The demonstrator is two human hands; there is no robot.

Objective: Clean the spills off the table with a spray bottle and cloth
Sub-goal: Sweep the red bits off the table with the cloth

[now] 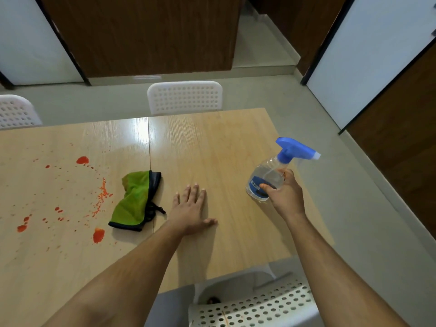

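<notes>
Spray bottle [269, 175], clear with a blue trigger head, sits near the surface's [212, 142] right edge, right hand [284, 193] grip wrapped round its body. Left hand [190, 208] lies flat, fingers spread, beside the green cloth [135, 199]; red spills [82, 160] further left.

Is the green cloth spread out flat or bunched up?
Bunched up. The green cloth lies crumpled and folded over on the table, dark edging and strings showing, beside the red spills; neither hand touches it.
</notes>
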